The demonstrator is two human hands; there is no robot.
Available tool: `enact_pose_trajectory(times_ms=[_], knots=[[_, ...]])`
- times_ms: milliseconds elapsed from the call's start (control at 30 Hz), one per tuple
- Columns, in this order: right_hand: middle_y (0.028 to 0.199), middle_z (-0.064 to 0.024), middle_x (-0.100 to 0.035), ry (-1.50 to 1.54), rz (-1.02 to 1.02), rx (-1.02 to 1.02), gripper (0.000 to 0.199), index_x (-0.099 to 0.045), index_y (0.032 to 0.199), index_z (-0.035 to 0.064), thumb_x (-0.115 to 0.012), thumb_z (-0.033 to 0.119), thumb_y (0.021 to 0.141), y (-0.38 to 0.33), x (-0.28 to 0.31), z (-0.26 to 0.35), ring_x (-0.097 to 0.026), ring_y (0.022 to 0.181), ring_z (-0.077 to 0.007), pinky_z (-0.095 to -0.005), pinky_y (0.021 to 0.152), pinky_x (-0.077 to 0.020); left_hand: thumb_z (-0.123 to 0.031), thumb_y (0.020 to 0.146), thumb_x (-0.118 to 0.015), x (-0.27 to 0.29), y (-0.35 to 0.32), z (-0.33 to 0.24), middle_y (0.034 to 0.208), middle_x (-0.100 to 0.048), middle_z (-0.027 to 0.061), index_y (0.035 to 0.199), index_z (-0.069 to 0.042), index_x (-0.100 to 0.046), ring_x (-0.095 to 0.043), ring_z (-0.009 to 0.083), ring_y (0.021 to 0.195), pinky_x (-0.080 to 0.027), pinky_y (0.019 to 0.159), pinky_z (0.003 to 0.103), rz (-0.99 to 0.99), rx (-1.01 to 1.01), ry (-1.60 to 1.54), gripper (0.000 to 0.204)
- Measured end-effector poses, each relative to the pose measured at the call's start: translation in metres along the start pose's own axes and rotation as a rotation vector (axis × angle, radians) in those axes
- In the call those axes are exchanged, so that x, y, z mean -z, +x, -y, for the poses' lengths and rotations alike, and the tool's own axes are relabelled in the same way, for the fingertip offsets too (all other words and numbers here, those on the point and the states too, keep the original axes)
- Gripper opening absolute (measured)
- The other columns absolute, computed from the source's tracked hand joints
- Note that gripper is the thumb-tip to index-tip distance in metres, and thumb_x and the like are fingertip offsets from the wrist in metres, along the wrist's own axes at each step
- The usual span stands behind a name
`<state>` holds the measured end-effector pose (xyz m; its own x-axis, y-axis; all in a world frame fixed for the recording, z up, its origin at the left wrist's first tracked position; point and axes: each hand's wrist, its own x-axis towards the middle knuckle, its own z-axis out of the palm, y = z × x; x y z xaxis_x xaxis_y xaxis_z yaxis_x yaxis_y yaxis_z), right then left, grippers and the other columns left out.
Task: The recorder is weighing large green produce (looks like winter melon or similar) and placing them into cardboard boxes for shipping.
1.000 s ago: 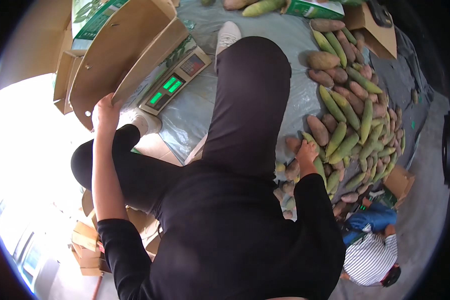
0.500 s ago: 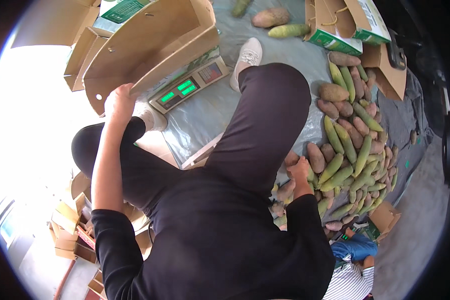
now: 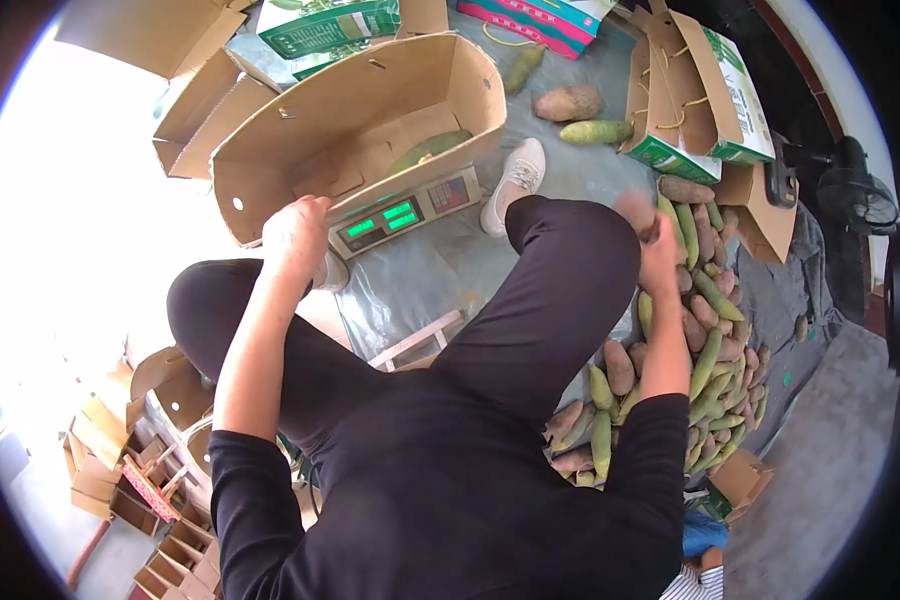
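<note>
My left hand (image 3: 297, 232) is closed on the near edge of an open cardboard box (image 3: 365, 115), which stands on a digital scale (image 3: 410, 215) with a lit green display. Inside the box lies a long green vegetable (image 3: 432, 148), partly hidden by the near wall. Beside my right knee, my right hand (image 3: 658, 262) grips a brown tuber (image 3: 634, 212), blurred by motion. Just beyond that hand lies a pile of brown tubers and long green vegetables (image 3: 710, 375), partly covered by my forearm.
Open green and white cartons (image 3: 675, 100) stand ahead on the right. Two tubers and a green vegetable (image 3: 596, 132) lie loose near them. A black fan (image 3: 855, 185) is at far right. More cardboard boxes (image 3: 175, 560) are at lower left. Another person's striped sleeve (image 3: 698, 582) shows at lower right.
My right hand has come forward from the pile beside my thigh, carrying a brown tuber. My left hand stays on the box edge. The view has shifted, now showing the green vegetable inside the box.
</note>
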<state>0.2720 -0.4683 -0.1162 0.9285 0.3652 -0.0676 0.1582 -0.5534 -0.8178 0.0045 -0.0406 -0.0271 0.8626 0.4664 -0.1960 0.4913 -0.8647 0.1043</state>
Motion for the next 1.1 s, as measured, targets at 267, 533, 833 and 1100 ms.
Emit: enact_pose_trajectory(times_ms=[267, 533, 833, 1100], knots=[[0.108, -0.0102, -0.054, 0.045, 0.171, 0.499, 0.063, -0.049, 0.114, 0.0037, -0.076, 0.01, 0.058, 0.079, -0.031, 0.251, -0.053, 0.103, -0.0231, -0.0344, 0.087, -0.0441, -0.003, 0.072, -0.054, 0.0, 0.003, 0.001, 0.086, -0.061, 0.0091, 0.081, -0.009, -0.061, -0.062, 0.0274, 0.085, -0.05, 0.072, 0.038, 0.027, 0.001, 0.025, 0.013], [0.105, -0.0106, -0.054, -0.461, 0.442, 0.904, 0.052, -0.053, 0.105, 0.0076, -0.073, 0.015, 0.057, 0.097, -0.175, 0.309, -0.054, 0.098, -0.0291, -0.0392, 0.08, -0.0486, -0.003, 0.072, -0.053, 0.003, 0.004, -0.001, 0.084, -0.061, 0.0086, 0.078, -0.008, -0.06, -0.062, 0.0262, 0.084, -0.049, 0.07, 0.038, 0.043, -0.016, 0.005, 0.011], [0.104, -0.0072, -0.054, -0.972, 0.635, 0.775, 0.043, -0.055, 0.106, 0.0114, -0.062, 0.001, 0.065, 0.092, -0.271, 0.272, -0.053, 0.1, -0.0254, -0.0421, 0.075, -0.0478, -0.004, 0.076, -0.052, 0.003, -0.001, 0.003, 0.086, -0.062, 0.0096, 0.09, -0.01, -0.065, -0.061, 0.0289, 0.083, -0.049, 0.072, 0.039, 0.038, -0.013, -0.056, 0.021], [0.098, -0.0096, -0.063, -0.606, 0.507, 0.646, 0.041, -0.056, 0.109, 0.0113, -0.067, 0.023, 0.071, 0.119, -0.232, 0.266, -0.06, 0.095, -0.0305, -0.0408, 0.075, -0.0501, -0.003, 0.076, -0.049, 0.007, 0.008, -0.001, 0.083, -0.061, 0.0104, 0.079, -0.008, -0.059, -0.062, 0.0288, 0.082, -0.049, 0.07, 0.039, 0.028, -0.019, 0.002, 0.012]])
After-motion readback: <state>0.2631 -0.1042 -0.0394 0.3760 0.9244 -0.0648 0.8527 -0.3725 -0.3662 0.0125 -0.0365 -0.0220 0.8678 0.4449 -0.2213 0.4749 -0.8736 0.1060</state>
